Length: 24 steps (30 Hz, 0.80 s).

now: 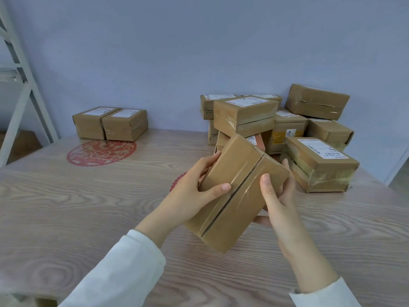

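A brown cardboard parcel (234,193), sealed with clear tape, is held tilted above the wooden table (88,207). Its taped seam faces up and no label shows on it. My left hand (194,187) grips its left side, thumb on top and fingers curled around the far edge. My right hand (278,196) holds its right side, thumb pressed on the top face and fingers underneath.
A heap of several taped parcels (276,122) with white labels lies at the back right against the wall. Two labelled parcels (110,124) stand side by side at the back left, behind a red paper-cut circle (101,151). A white metal frame (20,85) stands at far left.
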Each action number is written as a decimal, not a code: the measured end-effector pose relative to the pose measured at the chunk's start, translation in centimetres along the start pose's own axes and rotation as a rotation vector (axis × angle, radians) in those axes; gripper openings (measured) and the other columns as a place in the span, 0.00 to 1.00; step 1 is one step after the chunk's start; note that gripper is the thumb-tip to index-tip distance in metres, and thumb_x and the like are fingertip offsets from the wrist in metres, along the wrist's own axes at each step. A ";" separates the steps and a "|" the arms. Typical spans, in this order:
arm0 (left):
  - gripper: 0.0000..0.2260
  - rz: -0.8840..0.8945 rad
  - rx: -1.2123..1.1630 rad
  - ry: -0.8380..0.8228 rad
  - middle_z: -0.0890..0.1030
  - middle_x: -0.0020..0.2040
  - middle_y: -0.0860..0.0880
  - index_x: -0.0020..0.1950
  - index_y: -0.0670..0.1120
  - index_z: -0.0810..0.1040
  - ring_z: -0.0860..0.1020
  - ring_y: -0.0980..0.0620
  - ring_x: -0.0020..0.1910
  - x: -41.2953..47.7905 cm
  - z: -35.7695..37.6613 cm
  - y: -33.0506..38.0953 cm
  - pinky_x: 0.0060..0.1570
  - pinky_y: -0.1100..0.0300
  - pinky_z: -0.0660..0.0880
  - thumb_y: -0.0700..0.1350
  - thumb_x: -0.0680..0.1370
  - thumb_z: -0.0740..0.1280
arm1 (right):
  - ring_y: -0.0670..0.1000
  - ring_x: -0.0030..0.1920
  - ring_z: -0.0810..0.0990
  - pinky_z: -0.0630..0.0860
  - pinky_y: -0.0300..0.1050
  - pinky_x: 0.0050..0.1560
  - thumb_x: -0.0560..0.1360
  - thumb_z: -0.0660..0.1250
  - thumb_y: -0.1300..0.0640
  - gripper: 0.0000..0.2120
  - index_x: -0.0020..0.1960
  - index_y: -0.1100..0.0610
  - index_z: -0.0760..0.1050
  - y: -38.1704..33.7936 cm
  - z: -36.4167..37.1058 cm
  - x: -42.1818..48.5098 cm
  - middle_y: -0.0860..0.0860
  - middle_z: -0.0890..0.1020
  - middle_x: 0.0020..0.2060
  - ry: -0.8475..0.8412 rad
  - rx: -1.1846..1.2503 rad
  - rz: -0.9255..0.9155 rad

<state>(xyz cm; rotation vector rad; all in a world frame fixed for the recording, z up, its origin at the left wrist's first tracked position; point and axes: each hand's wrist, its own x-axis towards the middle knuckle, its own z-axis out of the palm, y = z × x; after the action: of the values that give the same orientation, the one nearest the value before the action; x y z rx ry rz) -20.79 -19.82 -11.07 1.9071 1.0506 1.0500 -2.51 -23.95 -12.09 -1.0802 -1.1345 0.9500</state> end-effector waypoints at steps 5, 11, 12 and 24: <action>0.32 0.000 -0.001 -0.034 0.71 0.63 0.67 0.71 0.57 0.64 0.68 0.74 0.61 0.3 -0.3 0.8 0.56 0.79 0.66 0.60 0.68 0.67 | 0.38 0.56 0.77 0.80 0.50 0.51 0.65 0.65 0.33 0.25 0.58 0.26 0.58 -0.9 -0.9 0.3 0.35 0.72 0.59 -0.012 -0.147 -0.080; 0.33 -0.136 -0.058 0.041 0.73 0.58 0.64 0.70 0.54 0.66 0.71 0.76 0.53 -1.1 0.0 -0.4 0.46 0.80 0.69 0.61 0.68 0.68 | 0.36 0.53 0.77 0.78 0.49 0.57 0.62 0.65 0.37 0.28 0.60 0.38 0.64 -1.4 -1.5 0.7 0.34 0.73 0.53 0.004 -0.192 -0.101; 0.36 -0.190 -0.110 0.055 0.73 0.60 0.62 0.72 0.53 0.64 0.72 0.73 0.55 -1.7 0.2 -1.1 0.47 0.78 0.70 0.64 0.68 0.70 | 0.41 0.57 0.77 0.76 0.53 0.59 0.62 0.66 0.36 0.30 0.62 0.39 0.64 -1.3 -1.7 0.8 0.36 0.74 0.55 0.015 -0.190 -0.097; 0.16 -0.349 -0.365 0.107 0.83 0.53 0.60 0.57 0.57 0.76 0.79 0.60 0.56 -3.2 2.2 -2.4 0.65 0.54 0.71 0.59 0.72 0.68 | 0.45 0.46 0.73 0.68 0.43 0.44 0.72 0.61 0.37 0.25 0.55 0.56 0.68 -0.2 -3.8 2.0 0.44 0.74 0.44 0.224 -0.368 0.043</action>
<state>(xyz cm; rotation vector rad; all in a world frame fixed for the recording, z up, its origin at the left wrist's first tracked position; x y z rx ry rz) -20.68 -22.11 -15.02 1.3341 1.1147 1.0626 1.57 -22.65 -11.81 -1.4745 -1.1272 0.6453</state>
